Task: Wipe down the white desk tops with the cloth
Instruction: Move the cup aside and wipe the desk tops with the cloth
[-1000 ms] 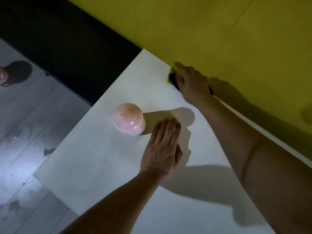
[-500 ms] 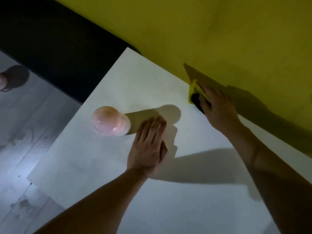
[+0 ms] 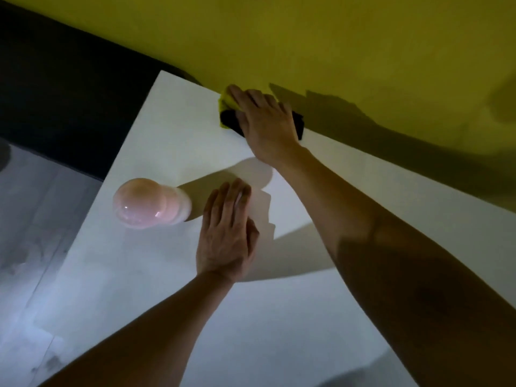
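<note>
Right hand flat, pressing yellow-black cloth; left hand flat on smooth white desk.

White desk, yellow-and-black cloth at far edge, glossy pink globe at left, yellow wall, grey floor, black panel

Readable text: I can find none anywhere in my head view.
White desk top: I see no label, brand or number on it.
Yellow-and-black wiping cloth: I see no print.
Glossy pink dome-shaped lamp: I see no marking.
</note>
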`<act>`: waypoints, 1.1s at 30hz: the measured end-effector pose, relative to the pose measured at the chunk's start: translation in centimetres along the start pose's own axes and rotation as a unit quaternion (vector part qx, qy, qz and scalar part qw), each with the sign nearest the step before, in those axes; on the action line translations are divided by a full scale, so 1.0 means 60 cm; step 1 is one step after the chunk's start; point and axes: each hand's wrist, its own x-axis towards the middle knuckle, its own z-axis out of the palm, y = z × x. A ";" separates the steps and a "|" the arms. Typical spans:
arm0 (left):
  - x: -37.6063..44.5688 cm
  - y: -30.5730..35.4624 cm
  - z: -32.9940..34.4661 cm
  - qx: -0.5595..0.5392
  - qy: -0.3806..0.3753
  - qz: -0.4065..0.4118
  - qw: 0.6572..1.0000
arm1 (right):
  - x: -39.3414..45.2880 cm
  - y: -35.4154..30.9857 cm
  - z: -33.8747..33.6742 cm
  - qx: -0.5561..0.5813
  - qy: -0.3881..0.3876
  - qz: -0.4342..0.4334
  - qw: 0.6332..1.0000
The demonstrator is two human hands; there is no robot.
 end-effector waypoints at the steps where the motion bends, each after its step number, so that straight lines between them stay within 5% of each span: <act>1: 0.000 0.000 0.000 0.002 0.004 0.001 1.000 | -0.022 0.023 -0.003 -0.004 0.004 0.015 1.000; 8: 0.000 0.007 -0.001 0.019 0.000 0.002 1.000 | -0.268 0.265 -0.056 -0.017 -0.004 0.185 0.983; 12: 0.001 0.005 -0.002 0.024 -0.007 -0.003 1.000 | -0.257 0.240 -0.054 -0.026 -0.006 0.253 0.967; 19: -0.004 0.004 -0.003 0.020 -0.006 -0.003 1.000 | -0.108 0.044 -0.007 -0.023 0.034 0.128 0.991; 22: -0.003 0.003 -0.003 0.021 0.014 0.005 1.000 | -0.140 0.101 -0.008 -0.046 0.023 0.099 0.994; 28: -0.004 0.010 -0.005 0.028 0.023 0.006 0.999 | -0.347 0.330 -0.054 -0.034 0.018 0.220 0.975; 33: 0.004 0.023 -0.011 0.018 0.028 0.004 0.999 | -0.358 0.376 -0.108 -0.001 -0.027 0.207 0.978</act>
